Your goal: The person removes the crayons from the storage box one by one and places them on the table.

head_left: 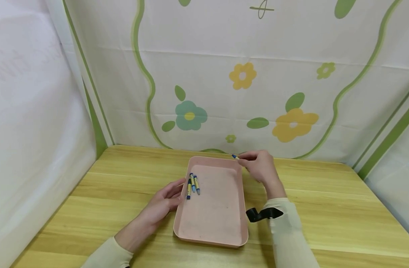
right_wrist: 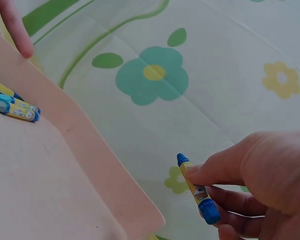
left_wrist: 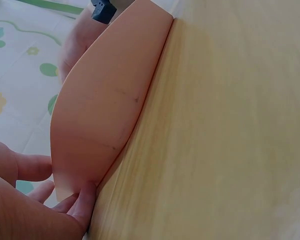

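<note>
A pink tray lies on the wooden table. Inside it, along the left wall, are several crayons with yellow wrappers; in the right wrist view their tips look grey and light blue. My right hand pinches a blue crayon between thumb and fingers, above the tray's far right corner. My left hand touches the tray's left side with its fingers extended; in the left wrist view the fingertips press against the outer wall.
The wooden table reaches out on both sides of the tray. A white cloth backdrop printed with flowers stands behind it. More white cloth hangs at the left. A black strap sits on my right sleeve.
</note>
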Demonstrator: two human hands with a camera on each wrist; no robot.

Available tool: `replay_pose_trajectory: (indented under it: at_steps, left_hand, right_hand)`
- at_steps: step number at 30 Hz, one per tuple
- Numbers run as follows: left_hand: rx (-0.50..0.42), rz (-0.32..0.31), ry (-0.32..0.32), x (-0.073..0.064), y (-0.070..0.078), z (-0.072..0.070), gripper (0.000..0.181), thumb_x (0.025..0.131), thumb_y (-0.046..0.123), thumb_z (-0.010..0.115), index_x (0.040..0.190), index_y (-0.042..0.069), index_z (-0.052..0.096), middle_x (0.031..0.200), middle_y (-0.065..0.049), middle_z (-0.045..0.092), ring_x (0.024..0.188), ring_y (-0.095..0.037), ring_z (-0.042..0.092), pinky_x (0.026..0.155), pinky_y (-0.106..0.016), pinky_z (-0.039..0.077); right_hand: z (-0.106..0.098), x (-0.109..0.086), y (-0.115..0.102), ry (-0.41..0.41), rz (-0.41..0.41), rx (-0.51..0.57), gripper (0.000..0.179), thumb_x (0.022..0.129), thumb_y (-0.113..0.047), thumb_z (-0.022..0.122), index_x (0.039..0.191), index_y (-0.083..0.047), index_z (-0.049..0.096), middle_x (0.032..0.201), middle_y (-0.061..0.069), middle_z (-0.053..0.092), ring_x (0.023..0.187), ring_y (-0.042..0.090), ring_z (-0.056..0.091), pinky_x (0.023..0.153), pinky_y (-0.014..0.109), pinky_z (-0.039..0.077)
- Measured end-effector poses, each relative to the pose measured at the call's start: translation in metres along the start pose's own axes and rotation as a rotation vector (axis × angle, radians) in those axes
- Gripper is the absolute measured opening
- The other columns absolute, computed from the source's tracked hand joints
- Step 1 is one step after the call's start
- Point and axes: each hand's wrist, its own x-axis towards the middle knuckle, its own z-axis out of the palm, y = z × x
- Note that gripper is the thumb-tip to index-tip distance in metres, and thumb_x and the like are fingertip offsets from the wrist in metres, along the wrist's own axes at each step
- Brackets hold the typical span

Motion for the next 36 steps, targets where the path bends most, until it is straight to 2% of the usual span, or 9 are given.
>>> replay_pose_trajectory:
  at_steps: [3,10,16,25,27,33,36]
  left_hand:
    - [0.000,0.000,-0.001,0.000,0.000,0.000,0.060,0.105,0.008,0.059,0.163,0.015,0.043,0.167,-0.020,0.043,0.156,-0.039,0.040,0.122,-0.051,0.043]
    - [-0.006,-0.009,0.016,0.000,0.000,0.000,0.060,0.104,0.006,0.059,0.162,0.015,0.045,0.166,-0.017,0.045,0.156,-0.037,0.042,0.123,-0.053,0.042]
    - [-0.011,-0.017,0.028,-0.001,0.001,0.000,0.059,0.104,0.005,0.059,0.161,0.016,0.047,0.166,-0.016,0.047,0.155,-0.036,0.042,0.124,-0.053,0.041]
    - [-0.006,-0.004,0.010,-0.002,0.001,-0.001,0.060,0.105,0.006,0.058,0.162,0.015,0.044,0.167,-0.017,0.044,0.156,-0.036,0.041,0.122,-0.050,0.043]
    - [-0.004,0.002,0.001,-0.002,0.000,-0.001,0.060,0.105,0.006,0.058,0.162,0.015,0.043,0.168,-0.019,0.043,0.156,-0.037,0.041,0.121,-0.049,0.044]
    - [-0.004,0.008,-0.010,-0.001,0.000,-0.002,0.060,0.106,0.007,0.058,0.163,0.014,0.042,0.168,-0.020,0.042,0.156,-0.038,0.041,0.120,-0.048,0.046]
    - [-0.002,0.009,-0.006,-0.001,0.000,-0.002,0.060,0.106,0.007,0.058,0.163,0.014,0.042,0.168,-0.021,0.042,0.155,-0.039,0.042,0.120,-0.050,0.045]
  right_hand:
    - [-0.006,0.000,0.005,0.009,0.012,0.000,0.025,0.100,-0.027,0.074,0.120,-0.014,0.082,0.121,0.013,0.080,0.110,0.033,0.073,0.081,0.034,0.058]
    - [-0.019,0.001,0.014,0.026,0.043,0.020,0.027,0.101,-0.027,0.073,0.122,-0.011,0.081,0.128,0.016,0.077,0.118,0.034,0.071,0.093,0.043,0.059]
    - [-0.026,0.002,0.023,0.053,0.069,0.017,0.028,0.100,-0.028,0.074,0.120,-0.011,0.081,0.130,0.017,0.076,0.123,0.035,0.069,0.099,0.047,0.056]
    - [-0.038,0.000,0.035,0.103,0.093,0.016,0.032,0.100,-0.030,0.074,0.123,-0.010,0.080,0.129,0.018,0.076,0.127,0.037,0.067,0.103,0.049,0.054]
    - [-0.042,-0.001,0.039,0.113,0.112,0.024,0.033,0.100,-0.030,0.074,0.125,-0.010,0.079,0.131,0.019,0.075,0.128,0.037,0.066,0.102,0.047,0.054]
    - [-0.048,-0.002,0.047,0.142,0.167,0.036,0.035,0.100,-0.032,0.073,0.127,-0.010,0.078,0.135,0.019,0.073,0.125,0.034,0.065,0.086,0.033,0.051]
    - [-0.049,-0.002,0.050,0.152,0.179,0.038,0.035,0.100,-0.032,0.074,0.126,-0.010,0.079,0.135,0.019,0.073,0.127,0.035,0.065,0.087,0.032,0.051]
